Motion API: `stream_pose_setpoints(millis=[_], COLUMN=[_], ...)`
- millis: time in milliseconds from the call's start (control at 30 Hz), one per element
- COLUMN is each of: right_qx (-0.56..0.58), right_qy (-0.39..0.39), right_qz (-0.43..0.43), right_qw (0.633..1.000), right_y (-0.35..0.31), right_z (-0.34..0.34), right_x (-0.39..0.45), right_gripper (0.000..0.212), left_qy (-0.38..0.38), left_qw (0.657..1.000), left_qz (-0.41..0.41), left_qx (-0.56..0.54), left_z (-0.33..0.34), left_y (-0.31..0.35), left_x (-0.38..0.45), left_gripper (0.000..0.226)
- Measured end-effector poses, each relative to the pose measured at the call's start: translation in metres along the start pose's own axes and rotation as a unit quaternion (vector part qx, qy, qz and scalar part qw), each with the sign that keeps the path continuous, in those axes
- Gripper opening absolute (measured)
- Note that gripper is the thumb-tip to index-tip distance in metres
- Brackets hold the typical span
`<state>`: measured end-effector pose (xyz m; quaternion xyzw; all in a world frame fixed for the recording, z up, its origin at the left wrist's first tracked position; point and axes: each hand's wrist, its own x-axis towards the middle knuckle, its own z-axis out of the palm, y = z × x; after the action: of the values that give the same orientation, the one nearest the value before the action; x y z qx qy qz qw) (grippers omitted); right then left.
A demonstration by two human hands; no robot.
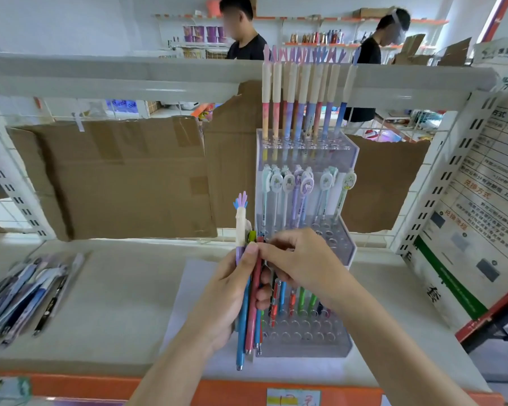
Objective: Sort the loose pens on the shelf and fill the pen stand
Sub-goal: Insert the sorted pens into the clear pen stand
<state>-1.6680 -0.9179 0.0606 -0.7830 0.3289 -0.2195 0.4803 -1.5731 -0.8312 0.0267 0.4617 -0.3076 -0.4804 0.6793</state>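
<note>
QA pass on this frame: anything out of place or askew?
Yes. A heap of loose pens lies jumbled at the shelf's left end, unsorted. The pen stand's front tier is mostly bare holes. The left hand grips a mixed bunch of pens, one antler-topped.

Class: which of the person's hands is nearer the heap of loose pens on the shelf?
Left. The left hand, gripping a pen bundle, is closer to the heap; the right hand is farther away, by the pen stand.
</note>
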Motion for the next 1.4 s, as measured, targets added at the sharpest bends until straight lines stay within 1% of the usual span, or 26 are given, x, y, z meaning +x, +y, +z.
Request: stream_pose_setpoints(millis=[100, 167, 267, 333, 367, 433, 500, 600, 767, 900, 1000, 1167, 1400], right_qx=[-0.025, -0.015, 0.083, 0.140, 0.138, 0.100, 0.035, -0.066, -0.121, -0.136, -0.148, -0.157, -0.163], right_qy=[0.025, 0.034, 0.052, 0.078, 0.088, 0.111, 0.146, 0.196, 0.223, 0.236, 0.232, 0.203, 0.211], right_qz=[0.001, 0.005, 0.011, 0.001, -0.011, -0.044, -0.081, -0.126, -0.124, -0.138, -0.155, -0.143, -0.148], right_qw=[0.999, 0.999, 0.995, 0.987, 0.986, 0.988, 0.985, 0.970, 0.959, 0.952, 0.949, 0.956, 0.952], right_y=[0.005, 0.008, 0.010, 0.012, 0.014, 0.022, 0.033, 0.056, 0.081, 0.089, 0.090, 0.089, 0.092], right_z=[0.005, 0.007, 0.011, 0.013, 0.013, 0.016, 0.018, 0.017, 0.016, 0.018, 0.019, 0.021, 0.022], right_x=[-0.005, -0.011, -0.017, -0.021, -0.023, -0.028, -0.033, -0.039, -0.039, -0.034, -0.030, -0.030, -0.026], right_gripper=[0.033, 0.030, 0.025, 0.022, 0.020, 0.018, 0.018, 0.017, 0.018, 0.020, 0.013, 0.012, 0.012], left_qy=[0.034, 0.070, 0.139, 0.193, 0.216, 0.242, 0.249, 0.244, 0.228, 0.219, 0.215, 0.202, 0.198], left_qw=[0.999, 0.996, 0.985, 0.978, 0.974, 0.969, 0.967, 0.967, 0.971, 0.973, 0.974, 0.977, 0.978], left_qz=[0.009, 0.003, -0.003, -0.016, -0.026, -0.047, -0.064, -0.067, -0.071, -0.072, -0.066, -0.068, -0.070], left_qx=[0.034, 0.059, 0.097, 0.084, 0.068, 0.031, 0.001, -0.023, -0.020, -0.010, -0.006, 0.005, 0.012], left_z=[-0.005, -0.012, -0.020, -0.024, -0.027, -0.035, -0.041, -0.044, -0.040, -0.036, -0.032, -0.031, -0.034], left_y=[-0.010, -0.018, -0.028, -0.034, -0.036, -0.041, -0.045, -0.046, -0.045, -0.044, -0.043, -0.041, -0.042], left_x=[-0.001, -0.002, -0.003, -0.003, -0.002, -0.001, -0.001, -0.004, -0.004, -0.004, -0.006, -0.009, -0.011], left_gripper=[0.027, 0.026, 0.020, 0.021, 0.023, 0.024, 0.022, 0.020, 0.021, 0.020, 0.021, 0.018, 0.019])
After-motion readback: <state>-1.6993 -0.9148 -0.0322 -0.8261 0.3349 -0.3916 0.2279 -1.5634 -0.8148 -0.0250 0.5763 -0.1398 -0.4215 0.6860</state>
